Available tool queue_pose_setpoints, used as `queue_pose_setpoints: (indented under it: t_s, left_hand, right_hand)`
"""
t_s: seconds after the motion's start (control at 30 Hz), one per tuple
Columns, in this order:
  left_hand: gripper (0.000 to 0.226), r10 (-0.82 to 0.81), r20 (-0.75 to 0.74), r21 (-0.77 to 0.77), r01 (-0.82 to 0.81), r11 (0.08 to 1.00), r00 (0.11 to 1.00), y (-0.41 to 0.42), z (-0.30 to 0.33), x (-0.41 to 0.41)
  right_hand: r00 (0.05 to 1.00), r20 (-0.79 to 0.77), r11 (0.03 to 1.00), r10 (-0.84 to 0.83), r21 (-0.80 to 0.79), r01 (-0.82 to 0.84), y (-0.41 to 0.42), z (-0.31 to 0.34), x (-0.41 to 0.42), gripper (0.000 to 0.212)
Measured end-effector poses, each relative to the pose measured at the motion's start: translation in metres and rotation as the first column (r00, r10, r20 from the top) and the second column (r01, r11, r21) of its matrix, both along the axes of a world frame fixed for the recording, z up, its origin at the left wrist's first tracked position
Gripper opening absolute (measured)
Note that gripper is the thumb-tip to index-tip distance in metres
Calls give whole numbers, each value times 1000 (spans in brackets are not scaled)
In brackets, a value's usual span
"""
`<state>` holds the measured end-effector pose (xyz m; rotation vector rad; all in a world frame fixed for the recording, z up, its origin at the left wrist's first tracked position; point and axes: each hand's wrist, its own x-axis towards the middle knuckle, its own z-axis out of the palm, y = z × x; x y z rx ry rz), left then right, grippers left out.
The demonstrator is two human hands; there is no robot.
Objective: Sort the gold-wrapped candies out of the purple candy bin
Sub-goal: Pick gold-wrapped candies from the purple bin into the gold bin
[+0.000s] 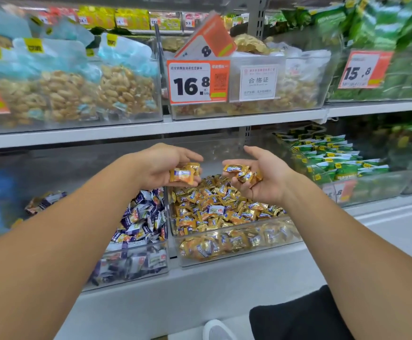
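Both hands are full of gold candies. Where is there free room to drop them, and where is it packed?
The gold candy bin directly under the right hand is open-topped, heaped but reachable. The purple candy bin under the left hand is crowded. The white ledge right of the gold bin, below the green packets, is bare.

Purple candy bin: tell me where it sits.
Head view, lower shelf, left of centre: the purple candy bin sits beside the gold candy bin, below the left hand.
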<state>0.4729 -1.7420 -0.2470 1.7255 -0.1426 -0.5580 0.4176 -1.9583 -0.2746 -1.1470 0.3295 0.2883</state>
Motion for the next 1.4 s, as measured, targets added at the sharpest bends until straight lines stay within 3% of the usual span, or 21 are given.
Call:
queue_pose_setpoints:
  t_s: [0.2,0.27,0.33,0.37,0.4,0.5,0.57,0.6,0.67,0.7,0.77,0.87,0.9,0.93,0.97,1.03,1.07,1.17,1.27,1.4]
  left_hand:
    - [31,-194,140,291,147,945,971,-16,-9,1]
    - [32,-242,163,345,175,922,956,-18,-11,-2]
    - [33,-282,235,395,174,902,930,-21,-10,-8]
    - [33,-311,289,434,166,885,905,-22,-9,-9]
    - [32,-334,355,471,142,871,873,-21,-9,-11]
    - [27,-329,601,506,-27,862,728,-9,-13,-14]
    - [22,-306,719,492,-144,859,624,8,-14,-18]
    - [19,-296,750,478,-176,861,591,17,-15,-22]
    - [17,-264,781,448,-213,868,566,35,-16,-29]
    - [17,-238,790,427,-228,875,565,43,-18,-33]
    - [18,-171,804,379,-270,885,569,60,-22,-36]
    - [18,-116,799,370,-330,868,590,88,-25,-36]
    - [18,-77,794,353,-354,866,603,98,-27,-33]
    - [18,-31,787,336,-385,859,617,109,-29,-30]
    - [18,4,773,334,-413,847,634,119,-32,-26]
    - [18,41,733,353,-431,830,679,134,-39,-20]
    - [17,38,711,380,-429,819,702,141,-43,-19]
    - [14,23,674,456,-440,774,738,160,-52,-22]
    - [12,11,646,510,-443,738,763,183,-61,-27]
    - [19,-32,616,585,-430,688,787,204,-74,-32]
  right_hand:
    - [989,-63,984,-134,-129,125,-9,-8,2,50]
    - [985,-9,900,-174,-408,155,-12,-18,5,46]
    - [988,139,593,-70,-791,153,-12,-24,7,39]
    - [978,203,403,50,-900,166,-9,-25,9,34]
    - [954,231,275,189,-946,174,-5,-24,9,27]
    - [843,41,118,537,-993,-27,13,-27,16,17]
    - [772,-168,-75,612,-985,-155,24,-42,28,25]
    - [767,-201,-137,609,-979,-148,27,-49,34,24]
    - [797,-149,-147,585,-986,-76,24,-47,39,16]
    - [820,-98,-107,564,-993,-45,20,-39,38,13]
    - [844,61,86,533,-996,18,14,-19,30,10]
    - [763,338,475,551,-879,46,42,5,11,7]
    - [723,402,538,562,-841,49,60,8,8,6]
    - [683,436,540,586,-839,72,77,7,10,9]
    - [647,438,477,624,-869,128,92,6,13,16]
    - [598,393,248,698,-917,314,111,7,19,32]
    - [593,401,211,698,-907,365,113,8,22,35]
    - [613,466,307,638,-884,353,110,8,22,26]
    - [637,382,109,670,-899,424,115,4,17,19]
    - [614,78,-123,785,-952,279,159,9,36,37]
